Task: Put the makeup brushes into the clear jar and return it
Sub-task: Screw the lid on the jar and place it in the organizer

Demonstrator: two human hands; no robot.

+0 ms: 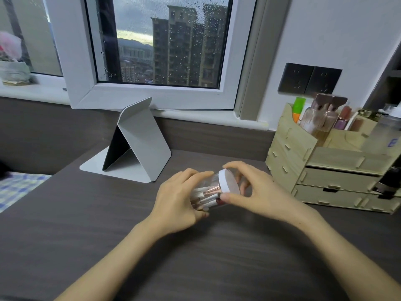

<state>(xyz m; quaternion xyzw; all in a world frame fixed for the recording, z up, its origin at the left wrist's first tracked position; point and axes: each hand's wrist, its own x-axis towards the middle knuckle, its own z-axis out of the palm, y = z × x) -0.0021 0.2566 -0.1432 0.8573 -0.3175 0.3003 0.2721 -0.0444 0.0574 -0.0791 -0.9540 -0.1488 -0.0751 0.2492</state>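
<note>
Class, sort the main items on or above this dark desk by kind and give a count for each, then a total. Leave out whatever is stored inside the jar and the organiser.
Clear jar with white lid, held tilted in the left hand and right hand: 1
Folding stand: 1
Wooden drawer organiser: 1
Total: 3

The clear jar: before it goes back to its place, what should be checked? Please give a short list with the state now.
1. Makeup brushes inside the clear jar: ok.
2. White lid sits on the jar: ok.
3. Lid fully tightened: cannot tell.
4. Left hand holds the jar body: ok.
5. Right hand is on the lid: ok.
6. Jar upright: not ok, it is tilted.
</note>
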